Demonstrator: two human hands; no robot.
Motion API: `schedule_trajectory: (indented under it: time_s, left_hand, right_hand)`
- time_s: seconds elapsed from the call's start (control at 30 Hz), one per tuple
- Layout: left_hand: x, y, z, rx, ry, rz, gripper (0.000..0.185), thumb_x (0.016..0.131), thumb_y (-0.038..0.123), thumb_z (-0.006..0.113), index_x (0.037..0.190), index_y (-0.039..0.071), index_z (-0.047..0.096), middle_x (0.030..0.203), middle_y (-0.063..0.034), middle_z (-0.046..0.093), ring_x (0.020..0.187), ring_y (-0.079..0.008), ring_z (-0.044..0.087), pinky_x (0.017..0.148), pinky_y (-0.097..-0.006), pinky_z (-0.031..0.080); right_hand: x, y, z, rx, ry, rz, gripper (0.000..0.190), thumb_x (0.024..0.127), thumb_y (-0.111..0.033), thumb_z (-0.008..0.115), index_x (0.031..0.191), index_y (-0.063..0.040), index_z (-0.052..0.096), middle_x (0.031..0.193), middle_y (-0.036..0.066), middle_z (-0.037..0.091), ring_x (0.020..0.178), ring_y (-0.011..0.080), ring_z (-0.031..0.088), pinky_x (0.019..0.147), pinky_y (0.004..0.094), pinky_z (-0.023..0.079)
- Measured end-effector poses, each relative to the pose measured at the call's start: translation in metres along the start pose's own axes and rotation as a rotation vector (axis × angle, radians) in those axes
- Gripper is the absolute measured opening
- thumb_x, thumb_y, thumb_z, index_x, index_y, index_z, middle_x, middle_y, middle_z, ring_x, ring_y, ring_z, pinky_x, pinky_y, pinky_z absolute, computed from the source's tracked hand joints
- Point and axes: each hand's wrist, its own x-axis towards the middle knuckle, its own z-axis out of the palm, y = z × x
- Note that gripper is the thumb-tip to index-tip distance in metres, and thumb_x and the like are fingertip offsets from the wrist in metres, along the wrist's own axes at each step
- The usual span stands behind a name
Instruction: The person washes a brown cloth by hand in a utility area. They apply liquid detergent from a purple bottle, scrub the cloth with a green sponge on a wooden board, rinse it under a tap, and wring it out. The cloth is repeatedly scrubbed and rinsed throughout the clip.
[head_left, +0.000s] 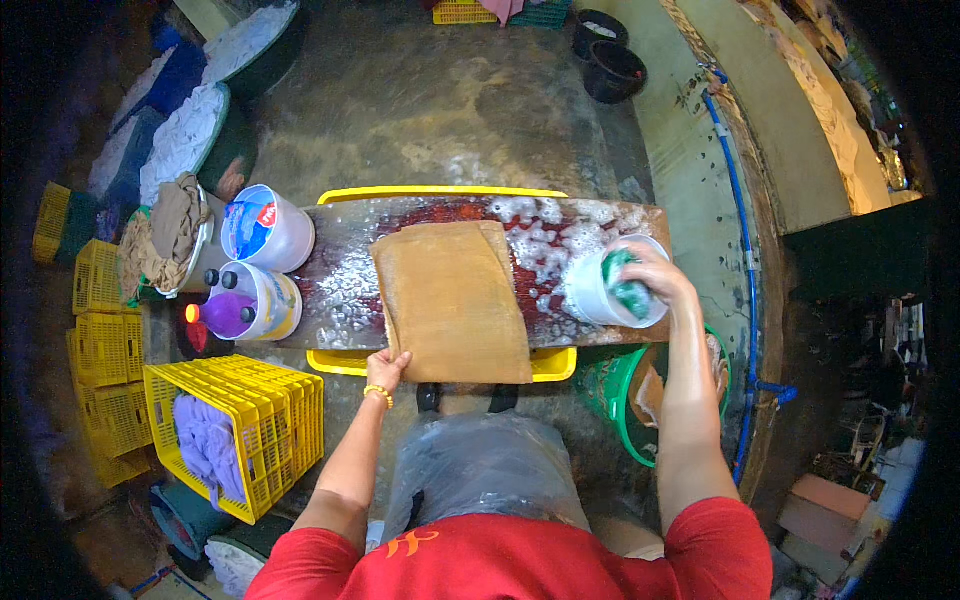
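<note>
A folded tan cloth (454, 304) lies across the wet, sudsy bench top (345, 232). My left hand (388, 371) pinches its near left corner at the bench's front edge. At the bench's right end stands a white plastic bucket (589, 281), its mouth tilted towards me in this view. My right hand (660, 274) is at the bucket's mouth, gripping a green scrubber (628, 285). Motion blur hides the scrubber's exact shape, and the bucket's contents cannot be made out. White foam (536, 236) spreads between the cloth and the bucket.
Left on the bench are a tub with a blue packet (251, 225) and a tub of bottles (277, 304). Beside me stand a yellow crate (281, 420) with purple cloth and a green basket (619, 397). A yellow basin (337, 364) sits under the bench. Blue pipe (739, 195) runs along the wall.
</note>
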Motion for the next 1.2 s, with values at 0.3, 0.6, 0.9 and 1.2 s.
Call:
schedule_trajectory:
  time_s: [0.3, 0.6, 0.9, 1.2]
  left_hand:
    - [0.014, -0.027, -0.014, 0.234, -0.026, -0.009, 0.009, 0.078, 0.008, 0.07, 0.083, 0.001, 0.071, 0.073, -0.0064, 0.07, 0.064, -0.0113, 0.061, 0.061, -0.0318, 0.049]
    - [0.017, -0.038, -0.016, 0.177, -0.047, 0.001, 0.013, 0.082, 0.008, 0.069, 0.071, 0.001, 0.066, 0.062, 0.0031, 0.059, 0.055, -0.0076, 0.052, 0.05, -0.0275, 0.042]
    - [0.019, -0.025, -0.021, 0.306, 0.008, 0.166, 0.036, 0.071, 0.019, 0.079, 0.055, 0.003, 0.051, 0.05, -0.0039, 0.052, 0.044, -0.0109, 0.049, 0.042, -0.0335, 0.041]
    - [0.015, 0.054, -0.042, 0.756, 0.009, 0.394, 0.031, 0.076, 0.034, 0.074, 0.075, 0.004, 0.067, 0.062, -0.0141, 0.063, 0.058, -0.0324, 0.063, 0.056, -0.044, 0.05]
  right_hand:
    - [0.089, -0.075, 0.351, -0.828, 0.023, -0.182, 0.033, 0.076, -0.024, 0.066, 0.108, -0.015, 0.065, 0.105, 0.015, 0.065, 0.088, 0.0346, 0.064, 0.079, 0.0445, 0.052]
    - [0.169, -0.071, 0.278, -0.654, 0.666, 0.109, 0.02, 0.084, -0.025, 0.064, 0.098, -0.011, 0.063, 0.095, 0.011, 0.065, 0.089, 0.0314, 0.063, 0.073, 0.0461, 0.05]
    - [0.163, -0.013, 0.255, -0.818, 0.863, 0.048, 0.028, 0.076, -0.036, 0.071, 0.094, -0.014, 0.066, 0.096, 0.011, 0.063, 0.09, 0.0294, 0.062, 0.075, 0.0433, 0.05]
    - [0.178, 0.01, 0.216, -0.78, 0.757, -0.461, 0.028, 0.074, -0.028, 0.075, 0.091, -0.008, 0.065, 0.105, 0.008, 0.055, 0.101, 0.0317, 0.054, 0.084, 0.0439, 0.047]
